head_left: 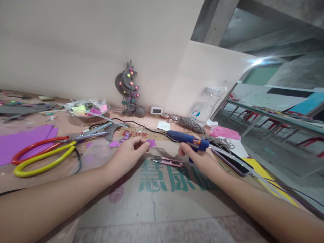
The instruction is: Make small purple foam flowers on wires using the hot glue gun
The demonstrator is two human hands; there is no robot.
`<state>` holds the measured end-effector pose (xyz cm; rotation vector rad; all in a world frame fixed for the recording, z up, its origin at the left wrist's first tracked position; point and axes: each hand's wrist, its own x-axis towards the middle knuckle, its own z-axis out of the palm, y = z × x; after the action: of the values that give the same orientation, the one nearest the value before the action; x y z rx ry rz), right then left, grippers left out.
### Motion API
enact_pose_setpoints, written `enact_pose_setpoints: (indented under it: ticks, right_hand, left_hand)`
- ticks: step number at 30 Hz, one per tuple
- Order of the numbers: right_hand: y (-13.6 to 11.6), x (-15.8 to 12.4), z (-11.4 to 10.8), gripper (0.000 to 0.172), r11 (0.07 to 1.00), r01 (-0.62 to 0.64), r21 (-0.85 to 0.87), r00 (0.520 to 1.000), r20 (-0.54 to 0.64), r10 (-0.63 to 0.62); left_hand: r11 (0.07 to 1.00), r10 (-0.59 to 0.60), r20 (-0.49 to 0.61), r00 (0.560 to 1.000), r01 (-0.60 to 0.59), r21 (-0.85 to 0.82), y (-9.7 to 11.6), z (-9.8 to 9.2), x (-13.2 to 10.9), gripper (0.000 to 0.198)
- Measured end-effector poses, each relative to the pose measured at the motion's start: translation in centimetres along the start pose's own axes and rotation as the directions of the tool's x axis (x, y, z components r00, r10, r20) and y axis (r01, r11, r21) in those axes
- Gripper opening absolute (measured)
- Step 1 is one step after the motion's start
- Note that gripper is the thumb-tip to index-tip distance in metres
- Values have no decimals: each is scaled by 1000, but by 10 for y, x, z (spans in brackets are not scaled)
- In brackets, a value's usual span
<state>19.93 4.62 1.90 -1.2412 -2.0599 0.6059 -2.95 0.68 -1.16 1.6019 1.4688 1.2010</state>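
Note:
My left hand (133,150) pinches a small purple flower-shaped cutout (152,143) between thumb and fingertips. My right hand (196,153) is wrapped round a blue hot glue gun (181,136), its nozzle pointing left toward the cutout but apart from it. Below and between the hands, pink-handled thread snips (168,161) lie on the printed cardboard (121,216). More purple cutouts (115,144) rest just behind my left hand. Scissors with one red and one yellow handle (45,162) lie to the left, beside purple sheets (7,143).
A metal bowl (88,118) of colourful bits stands at the back left. Against the wall are a grey moon ornament (129,84), a white timer (156,110), grey cord (189,124) and a clear plastic jar (205,108). A phone (231,160) lies right; the glue gun's black cord crosses behind.

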Motion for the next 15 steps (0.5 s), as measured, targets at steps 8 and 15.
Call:
enact_pose_setpoints:
  ticks: [8, 15]
  right_hand:
    - [-2, 54, -29, 38, 998, -46, -38, 999, -4, 46]
    - [38, 126, -9, 43, 962, -74, -264, 997, -2, 76]
  left_hand:
    - [1000, 18, 3, 1000, -18, 8, 2, 0, -1, 28]
    - [998, -44, 12, 999, 44, -48, 2, 3, 0, 22]
